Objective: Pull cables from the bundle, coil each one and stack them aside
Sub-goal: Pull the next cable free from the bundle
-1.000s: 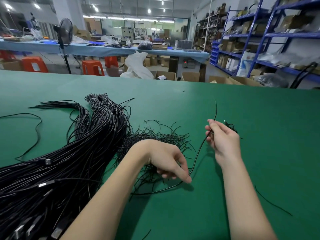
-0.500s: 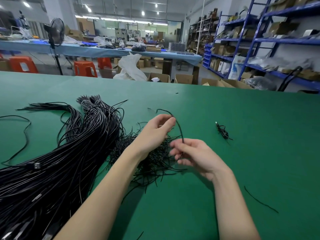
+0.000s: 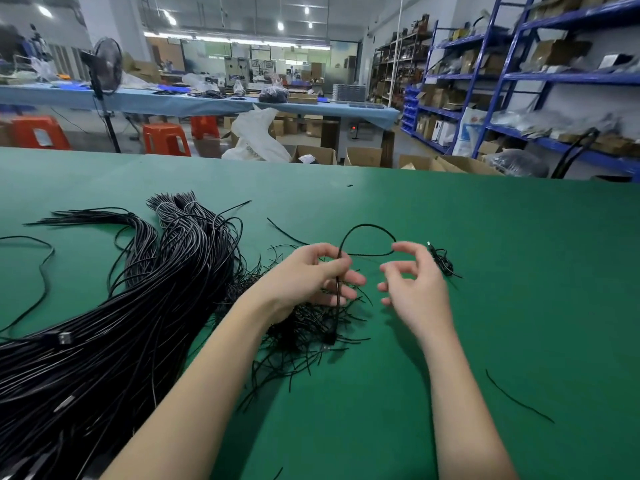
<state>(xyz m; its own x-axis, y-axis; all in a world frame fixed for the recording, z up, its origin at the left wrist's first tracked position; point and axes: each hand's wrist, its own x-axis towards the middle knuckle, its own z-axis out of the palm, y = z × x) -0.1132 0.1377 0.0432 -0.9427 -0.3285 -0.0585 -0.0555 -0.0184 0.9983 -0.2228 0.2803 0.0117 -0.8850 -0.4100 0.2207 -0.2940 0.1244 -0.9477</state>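
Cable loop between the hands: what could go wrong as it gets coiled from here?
1. The cable hangs down from the left hand into the pile of thin black ties; its plug end may snag them and drag them along.
2. The right hand looks only loosely at the loop, so it could spring open.
3. The coiled cable lies close by and may get knocked.

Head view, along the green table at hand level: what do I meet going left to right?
Stray black cable → big cable bundle → left hand gripping the looped cable → right hand → small coiled cable → loose black strand.
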